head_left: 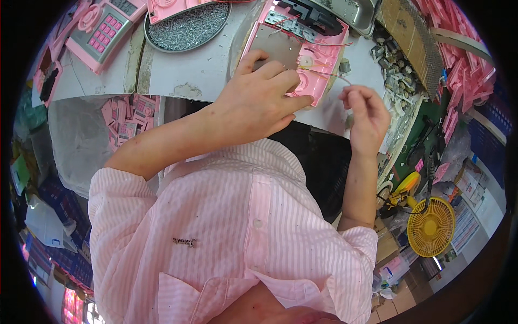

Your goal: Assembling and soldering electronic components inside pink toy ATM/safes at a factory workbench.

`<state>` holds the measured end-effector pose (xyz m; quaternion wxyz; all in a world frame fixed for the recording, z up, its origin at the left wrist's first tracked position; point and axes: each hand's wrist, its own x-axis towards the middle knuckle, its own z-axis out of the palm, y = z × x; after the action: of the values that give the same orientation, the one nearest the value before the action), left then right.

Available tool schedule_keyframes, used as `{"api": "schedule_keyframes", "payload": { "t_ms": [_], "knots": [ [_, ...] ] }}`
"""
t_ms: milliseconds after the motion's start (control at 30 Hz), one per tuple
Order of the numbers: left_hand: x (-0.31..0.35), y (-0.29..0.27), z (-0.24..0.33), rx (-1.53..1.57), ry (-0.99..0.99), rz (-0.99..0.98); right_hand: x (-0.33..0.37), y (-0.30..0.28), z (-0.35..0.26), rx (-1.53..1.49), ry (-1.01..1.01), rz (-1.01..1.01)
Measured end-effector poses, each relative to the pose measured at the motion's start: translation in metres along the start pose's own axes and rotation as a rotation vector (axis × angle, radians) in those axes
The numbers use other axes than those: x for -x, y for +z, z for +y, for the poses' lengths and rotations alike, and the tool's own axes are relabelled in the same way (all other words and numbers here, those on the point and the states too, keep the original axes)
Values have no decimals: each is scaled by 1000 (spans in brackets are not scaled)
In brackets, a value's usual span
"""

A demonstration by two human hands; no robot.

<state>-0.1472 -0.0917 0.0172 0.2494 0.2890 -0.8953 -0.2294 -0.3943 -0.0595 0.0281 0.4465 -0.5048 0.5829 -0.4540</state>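
A pink plastic casing (330,73) lies open on the worktable, its inside facing up. It holds a grey metal plate (275,44), a black mechanism (318,20) and thin loose wires. My left hand (264,92) rests across its near part, fingers bent over it and gripping it at the near edge. A thin pale wire (332,74) runs from the casing toward my right hand (368,113). That hand is raised off the casing's right side, thumb and fingers closed together. Whether the wire's end sits between its fingertips is too small to tell.
A round tray of small screws (186,28) stands at the far left, beside a pink and grey keypad panel (105,33). Small metal parts (396,65) are heaped on the right near cardboard (413,40). Pink pieces (129,116) fill a bag below the table. A yellow fan (430,227) is lower right.
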Motion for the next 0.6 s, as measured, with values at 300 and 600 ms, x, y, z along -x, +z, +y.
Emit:
{"api": "schedule_keyframes", "payload": {
  "t_ms": [300, 600],
  "knots": [
    [-48, 1, -32, -189, 27, 75, -30, -11, -21, -342, 64, -61],
    [-31, -13, -7, 53, 21, 158, 32, -3, -30, 190, -332, -265]
  ]
}}
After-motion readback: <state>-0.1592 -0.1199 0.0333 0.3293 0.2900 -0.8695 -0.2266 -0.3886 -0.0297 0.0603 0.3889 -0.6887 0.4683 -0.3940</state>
